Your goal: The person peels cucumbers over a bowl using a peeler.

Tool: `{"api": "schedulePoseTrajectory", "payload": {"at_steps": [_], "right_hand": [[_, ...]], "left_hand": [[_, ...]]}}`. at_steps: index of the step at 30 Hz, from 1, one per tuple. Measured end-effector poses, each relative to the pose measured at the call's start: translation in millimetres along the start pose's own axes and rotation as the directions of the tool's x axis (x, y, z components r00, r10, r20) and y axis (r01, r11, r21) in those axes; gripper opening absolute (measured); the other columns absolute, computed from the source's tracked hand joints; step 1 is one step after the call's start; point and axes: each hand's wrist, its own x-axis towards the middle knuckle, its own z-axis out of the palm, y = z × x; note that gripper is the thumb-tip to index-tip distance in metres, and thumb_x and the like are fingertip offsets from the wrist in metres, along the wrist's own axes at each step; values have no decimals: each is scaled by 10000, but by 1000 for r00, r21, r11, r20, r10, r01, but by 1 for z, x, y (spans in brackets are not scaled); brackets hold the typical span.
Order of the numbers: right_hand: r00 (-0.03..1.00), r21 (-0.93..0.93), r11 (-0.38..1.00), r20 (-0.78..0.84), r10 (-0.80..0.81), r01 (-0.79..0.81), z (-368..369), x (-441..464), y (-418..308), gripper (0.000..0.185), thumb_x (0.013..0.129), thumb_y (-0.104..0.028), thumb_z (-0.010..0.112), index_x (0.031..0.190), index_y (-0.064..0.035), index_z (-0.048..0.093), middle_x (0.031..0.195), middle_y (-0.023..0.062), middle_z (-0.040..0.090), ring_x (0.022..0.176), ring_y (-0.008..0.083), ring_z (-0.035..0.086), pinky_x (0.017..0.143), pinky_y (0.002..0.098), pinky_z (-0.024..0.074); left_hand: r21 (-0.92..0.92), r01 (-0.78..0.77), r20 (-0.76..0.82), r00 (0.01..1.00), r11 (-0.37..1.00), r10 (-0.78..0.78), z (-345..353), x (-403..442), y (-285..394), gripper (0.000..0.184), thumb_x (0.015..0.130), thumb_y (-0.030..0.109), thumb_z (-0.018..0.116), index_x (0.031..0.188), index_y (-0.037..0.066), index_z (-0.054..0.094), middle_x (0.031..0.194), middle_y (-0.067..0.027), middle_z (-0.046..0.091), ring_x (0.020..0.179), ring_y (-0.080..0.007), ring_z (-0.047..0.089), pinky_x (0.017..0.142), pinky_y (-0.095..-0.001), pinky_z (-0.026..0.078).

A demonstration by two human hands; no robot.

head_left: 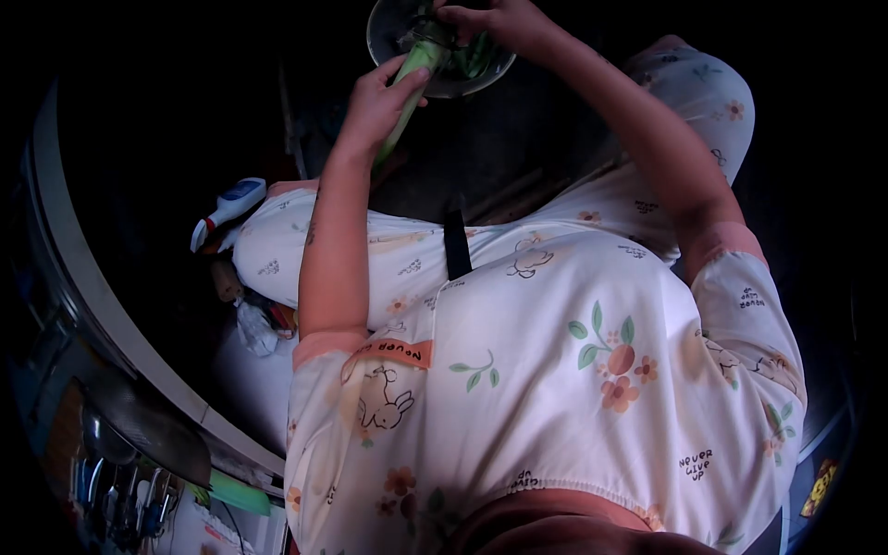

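My left hand [377, 106] is wrapped round a long pale-green stalk [422, 61], which slants down toward my lap. The stalk's upper end is over a round bowl [453, 93] at the top edge of the head view. Dark-green pieces [475, 57] lie inside the bowl. My right hand [504, 22] is at the bowl's upper side, fingers bent together by the stalk's top end; what they grip is dark and too unclear to name.
A white spray bottle with a blue label [242, 196] lies beside my left knee. Below it is a crumpled plastic bag [256, 328]. Utensils [125, 495], a dark pan [153, 442] and a green object [239, 493] are at lower left. A yellow packet [820, 487] is at lower right.
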Motion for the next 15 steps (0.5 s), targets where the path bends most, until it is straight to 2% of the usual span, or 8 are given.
{"api": "schedulePoseTrajectory", "payload": {"at_steps": [2, 3, 4, 6, 9, 12, 13, 15], "right_hand": [[999, -76, 996, -32, 38, -41, -5, -1, -3, 76, 969, -124, 697, 977, -49, 692, 772, 0, 656, 651, 101, 607, 627, 268, 513], [989, -94, 992, -126, 78, -90, -9, 5, 1, 87, 974, -135, 691, 963, -49, 686, 755, 1, 649, 650, 105, 609, 623, 271, 507], [995, -186, 981, -98, 32, -50, -18, 7, 2, 109, 974, -155, 692, 952, -49, 682, 750, 5, 648, 654, 106, 614, 617, 276, 503], [990, -5, 1000, -144, 7, -8, -19, 8, 2, 122, 969, -169, 700, 944, -51, 681, 734, 5, 640, 648, 106, 614, 605, 278, 496], [983, -55, 996, -172, 67, -77, -21, 4, -16, 114, 969, -164, 699, 937, -55, 681, 742, 5, 640, 638, 106, 607, 594, 280, 491], [981, -69, 995, -175, -80, 68, -36, 21, -4, 136, 990, -186, 670, 949, -59, 699, 797, 5, 660, 724, 93, 619, 659, 267, 495], [980, -70, 995, -177, -86, 74, -40, 23, -1, 136, 990, -186, 670, 949, -59, 699, 797, 5, 660, 724, 93, 619, 659, 267, 495], [975, -81, 996, -222, 4, -23, -41, 25, 4, 145, 1000, -176, 650, 947, -52, 705, 812, 10, 671, 751, 91, 611, 677, 255, 478]], "left_hand": [[-56, 7, 34, 999, 998, -5, -1, 3, -5, 444, 981, 291, 711, 1330, 23, 654, 949, -28, 696, 786, -86, 655, 721, -230, 514], [-112, 19, 64, 998, 993, -12, -2, 2, -6, 417, 994, 281, 694, 1323, 28, 653, 927, -27, 688, 776, -80, 650, 715, -219, 511], [-108, 19, 65, 998, 994, -12, -4, 1, -7, 417, 994, 281, 694, 1323, 28, 653, 927, -27, 688, 776, -80, 650, 715, -219, 511], [-167, 87, 123, 990, 982, -67, -7, 4, -5, 392, 1011, 262, 665, 1320, 22, 637, 938, -38, 689, 772, -90, 654, 729, -223, 525], [-158, 55, 142, 989, 986, -33, -8, 6, -6, 385, 1024, 256, 636, 1330, 24, 614, 933, -41, 682, 765, -92, 652, 727, -227, 531], [-194, 95, 126, 989, 976, -71, -8, 7, -4, 377, 1031, 251, 617, 1330, 22, 605, 927, -42, 675, 761, -91, 649, 716, -227, 531], [-192, 90, 128, 990, 977, -66, -9, 8, -3, 377, 1031, 251, 617, 1330, 22, 605, 927, -42, 675, 761, -91, 649, 716, -227, 531], [-215, 88, 133, 989, 973, -60, -10, 7, -2, 372, 1034, 250, 601, 1328, 23, 600, 917, -47, 673, 747, -92, 647, 704, -227, 532]]}}
